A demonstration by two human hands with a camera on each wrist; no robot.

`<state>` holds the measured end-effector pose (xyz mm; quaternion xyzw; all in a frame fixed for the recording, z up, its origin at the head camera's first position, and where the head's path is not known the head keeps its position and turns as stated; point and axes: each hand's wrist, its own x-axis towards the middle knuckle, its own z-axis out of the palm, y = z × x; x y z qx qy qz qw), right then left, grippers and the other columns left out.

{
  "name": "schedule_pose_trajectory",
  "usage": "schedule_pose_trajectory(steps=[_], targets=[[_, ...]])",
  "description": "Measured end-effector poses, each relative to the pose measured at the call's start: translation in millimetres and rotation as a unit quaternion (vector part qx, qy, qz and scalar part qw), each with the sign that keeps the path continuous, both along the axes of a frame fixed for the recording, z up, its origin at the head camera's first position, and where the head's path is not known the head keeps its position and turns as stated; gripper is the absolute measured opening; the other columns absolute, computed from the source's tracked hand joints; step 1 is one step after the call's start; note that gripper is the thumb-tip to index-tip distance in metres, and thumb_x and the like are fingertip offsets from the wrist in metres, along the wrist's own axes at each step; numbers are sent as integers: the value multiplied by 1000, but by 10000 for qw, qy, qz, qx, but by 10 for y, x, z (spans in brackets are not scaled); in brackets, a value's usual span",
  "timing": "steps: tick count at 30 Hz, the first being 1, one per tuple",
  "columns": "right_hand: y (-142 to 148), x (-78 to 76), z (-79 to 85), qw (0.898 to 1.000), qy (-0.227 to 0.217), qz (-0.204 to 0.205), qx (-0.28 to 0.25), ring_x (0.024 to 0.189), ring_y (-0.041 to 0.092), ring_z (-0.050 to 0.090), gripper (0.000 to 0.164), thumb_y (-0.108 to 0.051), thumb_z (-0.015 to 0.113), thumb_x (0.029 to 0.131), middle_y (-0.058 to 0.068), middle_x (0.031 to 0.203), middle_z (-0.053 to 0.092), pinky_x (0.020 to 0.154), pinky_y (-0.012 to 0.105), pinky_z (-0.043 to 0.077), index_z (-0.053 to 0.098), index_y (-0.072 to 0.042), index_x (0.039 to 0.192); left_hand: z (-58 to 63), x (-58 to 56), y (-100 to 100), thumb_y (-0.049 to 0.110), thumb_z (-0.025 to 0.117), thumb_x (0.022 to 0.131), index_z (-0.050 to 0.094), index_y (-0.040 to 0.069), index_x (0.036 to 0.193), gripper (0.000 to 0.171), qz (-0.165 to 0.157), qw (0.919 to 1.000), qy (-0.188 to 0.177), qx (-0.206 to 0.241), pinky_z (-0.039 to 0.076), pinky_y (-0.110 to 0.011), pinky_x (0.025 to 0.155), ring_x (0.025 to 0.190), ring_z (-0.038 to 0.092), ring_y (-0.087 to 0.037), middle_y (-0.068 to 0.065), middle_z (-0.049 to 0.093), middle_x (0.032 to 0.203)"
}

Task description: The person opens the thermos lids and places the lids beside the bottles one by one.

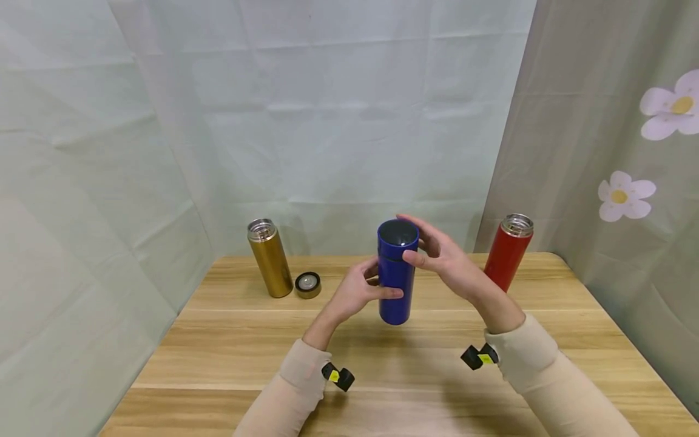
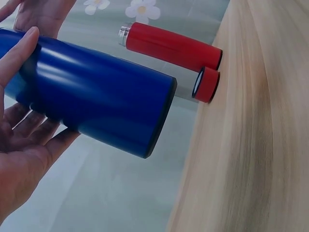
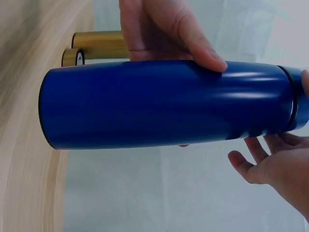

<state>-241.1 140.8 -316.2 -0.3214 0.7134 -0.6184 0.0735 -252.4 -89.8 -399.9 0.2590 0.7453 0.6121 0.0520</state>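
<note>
A blue thermos flask [image 1: 395,276] is held upright above the table in the middle of the head view. Its lid [image 1: 389,250], blue-sided with a dark glossy top, sits on the neck. My left hand [image 1: 354,292] grips the flask's body, thumb across the near side and fingers behind. Higher up, my right hand [image 1: 446,258] holds the lid between thumb and fingers. The flask's black-edged base [image 2: 161,118] shows off the table in the left wrist view.
A gold flask [image 1: 271,264] without its lid stands at the back left, its gold lid [image 1: 308,285] beside it. Back right stands a lidless red flask [image 1: 505,255], partly behind my right arm. Its red lid [image 2: 208,86] shows in the left wrist view. Curtains [image 1: 349,121] surround the wooden table [image 1: 229,352].
</note>
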Motion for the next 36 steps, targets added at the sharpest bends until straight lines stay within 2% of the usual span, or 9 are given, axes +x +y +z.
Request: schedule_pose_trajectory(steps=[3,6,9,12,19,23,30,36], targets=[[-43,30,-11,9991,105,-354,207,153,41,28,78,-35,72,98,5,167,33,110,75,34,31,-25,164,3,6,0,30,88,85,57,23,149,72,34,10000,-8,-1,48,-54,108,125,64,-24,-5,67,135],[-100,64,-18,9957,264,-824,326,151,43,30,81,-38,78,94,8,163,38,107,76,36,34,-22,160,8,13,2,29,89,84,57,23,148,71,48,10000,-6,0,48,-54,108,125,64,-23,-5,68,134],[-130,75,-17,9940,279,-1024,253,149,44,34,80,-38,81,92,11,156,44,107,75,38,37,-18,156,9,15,4,29,89,84,57,24,149,72,32,10000,-24,9,50,-53,107,124,65,-24,-5,68,134],[-123,67,-7,9953,231,-927,159,146,42,38,75,-36,80,93,12,153,47,107,73,39,39,-17,154,6,14,5,28,89,84,56,25,149,73,7,10000,-58,23,51,-51,105,123,65,-25,-5,68,134],[-29,25,19,9996,62,-131,-245,140,42,48,69,-31,69,100,19,154,47,109,68,40,37,-14,159,10,11,11,23,88,85,57,18,148,71,-183,9997,-53,121,54,-47,102,120,68,-26,-6,68,134],[-17,16,28,9991,16,113,-418,139,41,48,70,-28,68,101,22,155,47,111,66,40,35,-11,160,21,22,17,23,88,85,57,18,148,70,-185,9997,-72,128,54,-46,102,120,67,-26,-6,68,134],[-15,28,45,9989,145,-50,-438,135,35,53,66,-26,68,101,20,151,51,110,62,42,39,-11,158,31,33,12,25,88,84,57,20,147,70,-186,9998,-62,101,54,-46,102,120,67,-25,-4,68,135],[-8,31,55,9975,173,-353,-580,135,32,53,64,-16,66,99,13,151,53,113,63,40,41,-11,157,37,35,8,27,89,84,57,20,148,72,-204,9997,-99,71,53,-47,103,122,66,-25,-3,67,136]])
